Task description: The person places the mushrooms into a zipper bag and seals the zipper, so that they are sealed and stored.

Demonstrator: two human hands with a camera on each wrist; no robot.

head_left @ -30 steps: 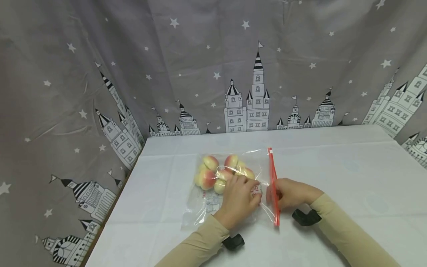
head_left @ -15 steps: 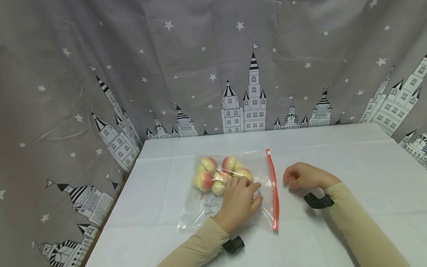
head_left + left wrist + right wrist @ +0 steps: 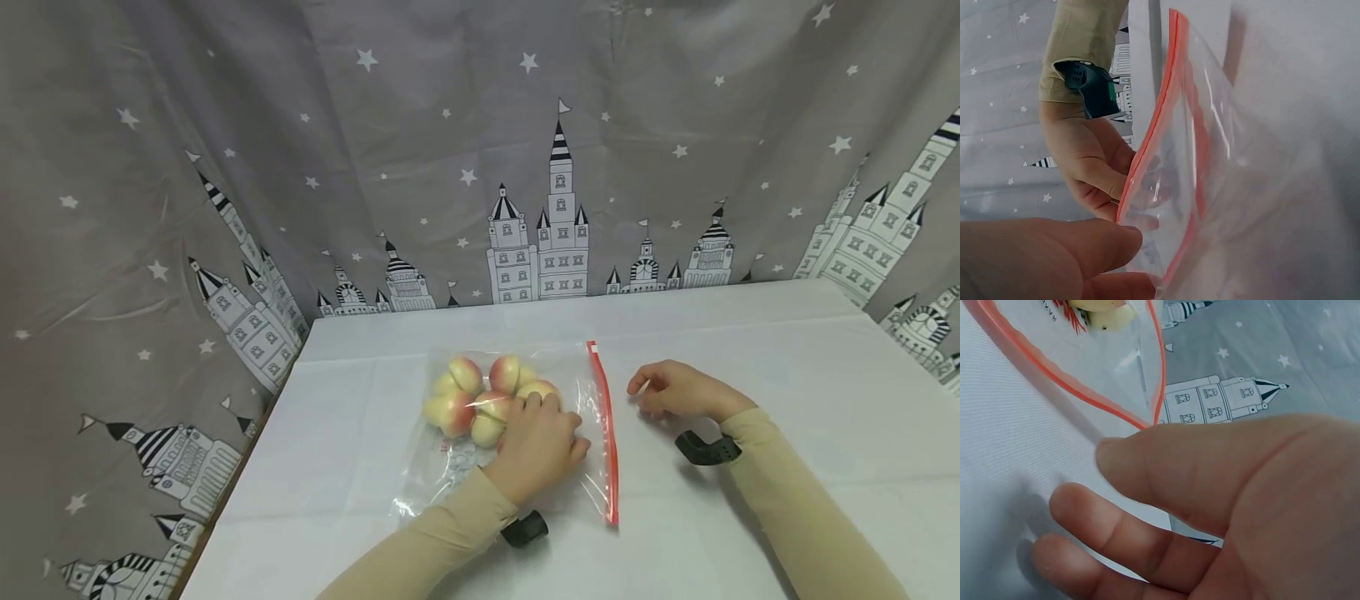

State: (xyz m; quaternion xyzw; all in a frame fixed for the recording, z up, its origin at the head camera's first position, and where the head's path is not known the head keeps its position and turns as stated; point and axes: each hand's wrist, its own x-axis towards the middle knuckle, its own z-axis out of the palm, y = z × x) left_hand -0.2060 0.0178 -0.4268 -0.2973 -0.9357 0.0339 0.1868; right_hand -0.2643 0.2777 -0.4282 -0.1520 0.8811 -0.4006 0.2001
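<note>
In the head view a clear zip bag (image 3: 427, 479) lies flat on the table, with several yellow-and-red fruits (image 3: 453, 412), peach-like in look, inside it. Its red zip edge (image 3: 606, 437) faces right. My left hand (image 3: 536, 446) rests on the bag just below the fruits, fingers loosely bent and thumb apart. To the right of the zip edge, my right hand (image 3: 682, 390) is held off the bag, fingers relaxed and holding nothing. The left wrist view shows the bag's mouth (image 3: 1175, 69) gaping. In the right wrist view the thumb (image 3: 1141, 462) overlaps the mouth's corner.
A white cloth covers the table (image 3: 300, 517). Behind and to the left hangs a grey curtain (image 3: 420, 108) printed with castles and stars. A black wrist device (image 3: 705, 450) sits at the right cuff and another (image 3: 525, 529) at the left.
My right hand has let go of the red zip edge and moved off to the right and slightly up. The left hand has stayed on the bag. The head view has shifted slightly.
</note>
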